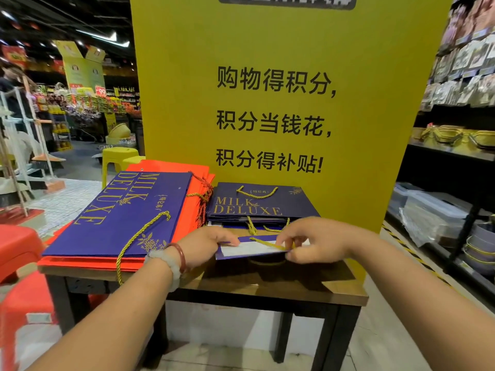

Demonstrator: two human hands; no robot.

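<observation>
Red plastic stools (18, 247) stand left of the wooden table (267, 285). On the table's left half lies a stack of flat orange bags (199, 180), with a big purple MILK DELUXE bag (120, 212) flat on top, its gold cord handle hanging over the table's front edge.

Left hand (206, 245), bracelets (176, 263) on the wrist, is over the table's middle front. Thumb and fingers pinch the left end of a folded purple bag (249, 250). That bag is held low over the table's front middle, white inside strip facing up, gold cord (267, 243) lying across it. Can't tell if it touches the tabletop.

Behind it, toward the table's back, sits a pile of folded purple bags (262, 204), logo up.

Right hand (313, 242) is over the table's right front, fingers curled, pinching the right end of the same folded bag at the cord.

A yellow sign board (267, 103) stands right behind the table. Store shelves (455, 156) with bowls and tubs are right of the table.
</observation>
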